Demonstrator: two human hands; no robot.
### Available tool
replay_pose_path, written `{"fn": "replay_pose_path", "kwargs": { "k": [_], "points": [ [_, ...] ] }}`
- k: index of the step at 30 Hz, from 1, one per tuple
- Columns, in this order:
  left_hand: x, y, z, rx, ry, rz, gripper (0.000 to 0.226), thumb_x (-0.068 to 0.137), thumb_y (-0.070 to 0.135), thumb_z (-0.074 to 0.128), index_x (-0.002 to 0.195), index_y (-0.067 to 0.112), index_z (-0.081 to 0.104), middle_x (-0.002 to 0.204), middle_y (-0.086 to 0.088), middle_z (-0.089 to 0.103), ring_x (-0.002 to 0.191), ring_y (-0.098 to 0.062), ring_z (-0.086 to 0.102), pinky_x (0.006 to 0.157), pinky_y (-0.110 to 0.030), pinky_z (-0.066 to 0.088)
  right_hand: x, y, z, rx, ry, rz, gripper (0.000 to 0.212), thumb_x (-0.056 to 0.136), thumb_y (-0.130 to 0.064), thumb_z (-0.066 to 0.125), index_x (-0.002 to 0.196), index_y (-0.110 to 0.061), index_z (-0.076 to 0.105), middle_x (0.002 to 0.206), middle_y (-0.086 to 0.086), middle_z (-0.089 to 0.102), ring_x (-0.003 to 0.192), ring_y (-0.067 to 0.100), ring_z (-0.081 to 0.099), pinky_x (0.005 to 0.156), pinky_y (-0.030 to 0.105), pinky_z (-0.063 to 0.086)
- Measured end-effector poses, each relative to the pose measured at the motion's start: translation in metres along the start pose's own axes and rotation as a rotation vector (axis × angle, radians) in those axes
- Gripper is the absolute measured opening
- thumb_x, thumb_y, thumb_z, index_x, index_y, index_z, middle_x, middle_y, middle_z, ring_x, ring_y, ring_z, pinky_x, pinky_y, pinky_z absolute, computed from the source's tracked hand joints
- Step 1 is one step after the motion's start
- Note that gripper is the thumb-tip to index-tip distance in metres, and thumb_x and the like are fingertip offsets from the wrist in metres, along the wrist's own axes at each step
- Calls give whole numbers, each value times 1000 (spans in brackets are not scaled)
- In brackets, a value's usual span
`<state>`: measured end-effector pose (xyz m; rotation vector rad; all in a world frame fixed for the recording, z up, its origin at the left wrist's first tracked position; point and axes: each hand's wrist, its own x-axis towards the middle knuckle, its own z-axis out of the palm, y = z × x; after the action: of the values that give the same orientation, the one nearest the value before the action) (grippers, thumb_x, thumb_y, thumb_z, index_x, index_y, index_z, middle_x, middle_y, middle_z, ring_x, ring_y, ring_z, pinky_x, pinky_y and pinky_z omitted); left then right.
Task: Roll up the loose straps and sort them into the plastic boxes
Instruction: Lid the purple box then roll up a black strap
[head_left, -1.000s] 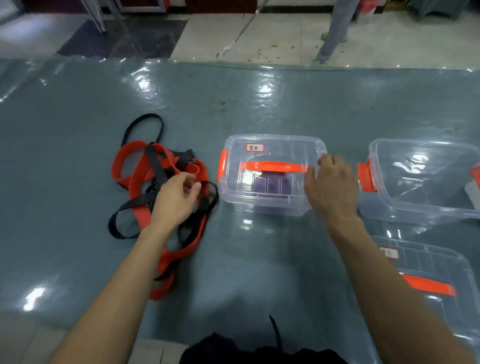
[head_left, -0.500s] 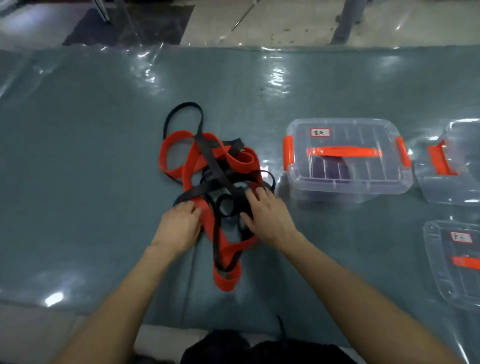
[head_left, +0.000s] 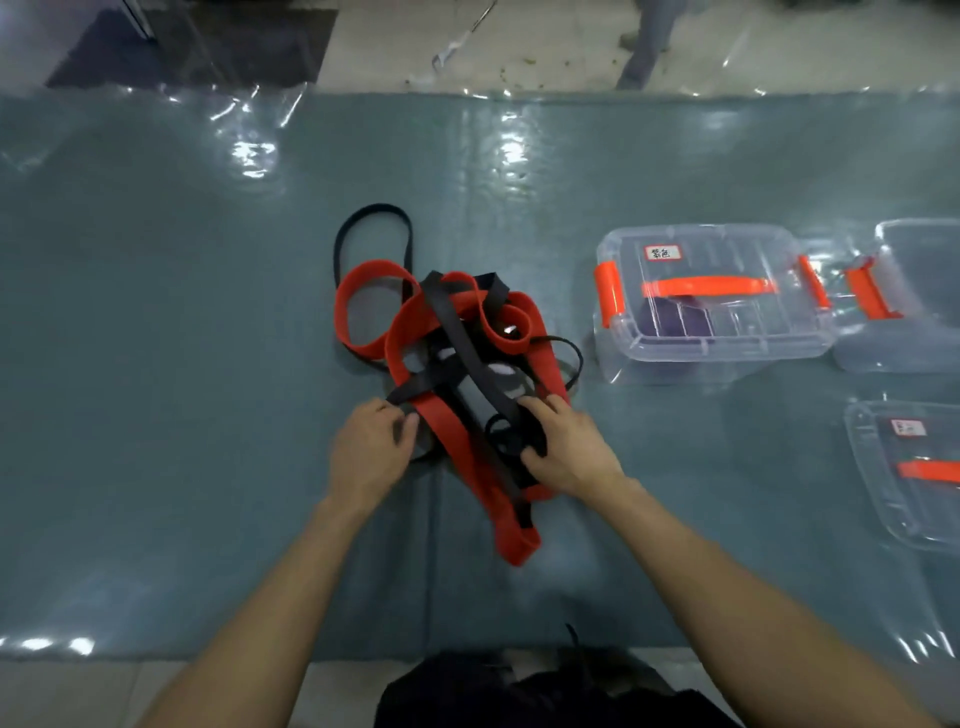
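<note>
A tangle of red straps (head_left: 447, 431) and black straps (head_left: 462, 338) lies mid-table. My left hand (head_left: 366, 449) pinches a black strap end at the pile's left edge. My right hand (head_left: 566, 447) grips a looped black strap at the pile's lower right. To the right stands a closed clear box (head_left: 727, 343) with an orange handle, a label and a purple roll inside. Another closed labelled box (head_left: 872, 499) sits at the right edge, nearer me.
An open clear box (head_left: 914, 343) with an orange latch stands at the far right. The table (head_left: 156, 364) is grey-blue under shiny clear film. Beyond its far edge is a tiled floor with a person's legs (head_left: 644, 47).
My right hand left the closed box's lid and came to the strap pile. My left hand slid to the pile's lower left. The view swung left, so the boxes sit further right.
</note>
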<state>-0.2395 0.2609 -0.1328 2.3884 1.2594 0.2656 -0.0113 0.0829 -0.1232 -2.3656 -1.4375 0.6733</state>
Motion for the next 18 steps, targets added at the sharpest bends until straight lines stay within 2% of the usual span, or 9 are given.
{"fn": "replay_pose_path", "kwargs": {
  "k": [2, 4, 6, 7, 9, 11, 12, 15, 18],
  "points": [
    [10, 2, 7, -138, 92, -118, 30, 101, 28, 74, 110, -1, 74, 113, -20, 67, 108, -44, 66, 95, -52, 54, -20, 5, -12, 119, 4, 4, 66, 84, -31, 66, 148, -35, 50, 130, -6, 56, 107, 25, 66, 94, 39, 57],
    [21, 8, 11, -193, 15, -259, 67, 94, 34, 84, 143, -3, 56, 141, -26, 59, 132, -45, 57, 112, -53, 47, -36, 17, -25, 143, 39, -21, 66, 83, -32, 66, 147, -40, 51, 132, -11, 57, 109, 18, 65, 96, 31, 55],
    [33, 18, 19, -395, -73, -416, 91, 89, 36, 90, 155, -3, 42, 154, -21, 55, 144, -40, 53, 119, -46, 44, -49, 28, -40, 151, 45, -9, 68, 81, -34, 65, 147, -42, 52, 121, -13, 57, 105, 14, 64, 96, 28, 54],
    [38, 28, 23, -545, -79, -521, 88, 89, 33, 91, 154, -4, 43, 150, -19, 59, 143, -38, 56, 116, -42, 46, -54, 34, -47, 151, 38, -1, 68, 80, -35, 64, 146, -42, 53, 115, -13, 56, 102, 12, 63, 95, 28, 54],
    [47, 44, 33, -709, -67, -643, 64, 94, 21, 85, 143, -8, 55, 138, -20, 67, 134, -37, 64, 107, -41, 51, -65, 45, -60, 158, 35, 10, 66, 78, -37, 61, 144, -42, 56, 110, -14, 57, 101, 9, 61, 96, 25, 51],
    [43, 58, 44, -685, -103, -617, 38, 100, 8, 71, 135, -7, 68, 134, -23, 72, 125, -35, 69, 104, -41, 55, -75, 59, -70, 173, 43, 8, 63, 78, -33, 61, 140, -40, 61, 109, -14, 59, 102, 9, 61, 97, 23, 49],
    [36, 65, 48, -665, -123, -601, 33, 101, 3, 66, 132, -5, 71, 130, -22, 74, 119, -33, 71, 98, -35, 55, -80, 67, -75, 174, 46, 4, 61, 79, -30, 61, 139, -40, 62, 108, -14, 60, 100, 9, 61, 96, 23, 49],
    [9, 85, 55, -606, -121, -500, 31, 99, -7, 58, 124, -1, 77, 108, -13, 75, 99, -26, 66, 69, -20, 45, -91, 100, -90, 175, 53, 2, 55, 82, -21, 64, 133, -39, 68, 108, -15, 62, 97, 9, 61, 95, 23, 49],
    [-20, 119, 64, -604, -104, -460, 29, 100, -13, 50, 94, 5, 71, 82, -10, 66, 77, -18, 61, 61, -29, 39, -104, 136, -104, 199, 51, -41, 51, 83, -25, 63, 131, -38, 72, 104, -9, 64, 93, 13, 63, 93, 26, 51]
  ]
}}
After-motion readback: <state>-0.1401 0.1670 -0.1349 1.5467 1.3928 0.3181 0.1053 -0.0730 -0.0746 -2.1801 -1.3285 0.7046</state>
